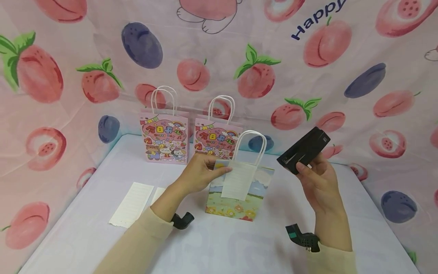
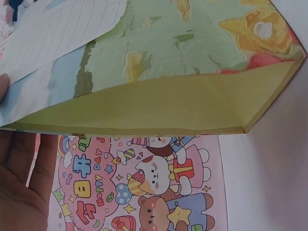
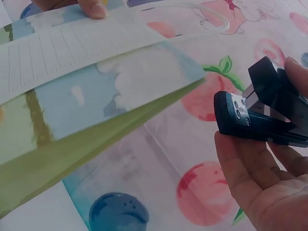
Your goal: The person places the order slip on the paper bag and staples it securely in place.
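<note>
My left hand [image 1: 202,173] pinches the top edge of a small paper gift bag [image 1: 236,209] painted with sky, meadow and flowers. Under that thumb a lined paper slip [image 1: 238,182] lies flat against the bag's front, its upper end by the white handle [image 1: 261,146]. In the left wrist view, the bag's green side [image 2: 168,108] faces the camera. To the right of the bag, my right hand [image 1: 319,179] holds a black stapler [image 1: 303,149] in the air, thumb on one side and fingers on the other. Its jaws stand apart in the right wrist view, pointing toward the bag.
Two pink cartoon gift bags [image 1: 165,139] [image 1: 217,139] with white handles stand at the back of the white table [image 1: 219,251]. More lined slips [image 1: 132,203] lie at the left, one partly hidden behind my left forearm. A fruit-print cloth [image 1: 212,45] hangs behind and at the sides.
</note>
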The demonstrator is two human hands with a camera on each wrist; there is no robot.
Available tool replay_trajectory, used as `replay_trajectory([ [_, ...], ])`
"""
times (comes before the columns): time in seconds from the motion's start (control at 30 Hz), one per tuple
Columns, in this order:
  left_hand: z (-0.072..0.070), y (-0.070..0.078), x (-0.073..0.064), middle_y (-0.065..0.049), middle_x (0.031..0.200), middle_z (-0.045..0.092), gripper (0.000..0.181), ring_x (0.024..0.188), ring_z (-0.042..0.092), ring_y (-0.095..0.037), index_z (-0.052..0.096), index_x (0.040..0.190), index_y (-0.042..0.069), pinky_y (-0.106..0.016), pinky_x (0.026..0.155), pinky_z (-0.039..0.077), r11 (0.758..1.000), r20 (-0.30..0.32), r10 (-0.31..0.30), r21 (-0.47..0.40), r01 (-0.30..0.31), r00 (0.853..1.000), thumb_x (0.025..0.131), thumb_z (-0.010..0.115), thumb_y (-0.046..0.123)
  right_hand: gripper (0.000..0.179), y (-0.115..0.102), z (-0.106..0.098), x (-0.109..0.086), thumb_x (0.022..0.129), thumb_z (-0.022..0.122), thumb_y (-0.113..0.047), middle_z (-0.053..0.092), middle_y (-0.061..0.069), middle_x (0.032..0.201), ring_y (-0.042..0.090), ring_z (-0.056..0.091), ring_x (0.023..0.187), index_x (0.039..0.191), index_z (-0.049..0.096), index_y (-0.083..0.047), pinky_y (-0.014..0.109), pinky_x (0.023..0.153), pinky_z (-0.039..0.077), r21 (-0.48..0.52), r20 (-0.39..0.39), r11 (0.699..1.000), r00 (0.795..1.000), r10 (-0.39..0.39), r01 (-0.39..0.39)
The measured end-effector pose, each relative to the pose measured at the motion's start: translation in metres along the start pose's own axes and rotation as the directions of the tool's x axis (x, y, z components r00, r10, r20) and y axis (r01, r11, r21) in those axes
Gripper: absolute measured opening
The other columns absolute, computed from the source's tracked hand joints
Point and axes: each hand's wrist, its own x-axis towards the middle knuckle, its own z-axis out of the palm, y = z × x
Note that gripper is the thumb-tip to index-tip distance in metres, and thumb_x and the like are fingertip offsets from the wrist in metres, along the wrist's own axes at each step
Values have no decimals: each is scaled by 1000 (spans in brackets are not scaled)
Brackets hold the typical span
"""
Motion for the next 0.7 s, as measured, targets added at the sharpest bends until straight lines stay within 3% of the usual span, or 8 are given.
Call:
replay_trajectory([
  [0.2, 0, 0, -1, -4, 88, 77, 13, 71, 71, -14, 80, 86, 11, -26, 61, 56, 1000, -1, 4, 11, -4, 1000, 94, 79, 22, 56, -4, 7, -3, 94, 54, 17, 56, 6, 126, 20, 55, 120, 146, 43, -2, 28, 102, 55, -24, 60, 998, 997, -53, 55],
  [0.37, 2, 0, 0, -5, 92, 79, 12, 74, 74, -13, 81, 93, 10, -29, 65, 59, 1000, 12, 1, 6, -1, 1000, 94, 79, 22, 60, -8, 15, -6, 88, 57, 23, 58, 6, 125, 21, 52, 122, 141, 45, -4, 28, 102, 53, -64, 69, 993, 993, -92, 97],
  [0.7, 4, 1, -1, -5, 97, 80, 13, 80, 77, -14, 81, 99, 12, -33, 72, 63, 1000, 29, -21, 0, 21, 999, 95, 78, 24, 62, -11, 33, -8, 77, 69, 29, 67, 13, 118, 23, 69, 106, 131, 50, 5, 31, 83, 62, -131, 176, 971, 969, -174, 198],
])
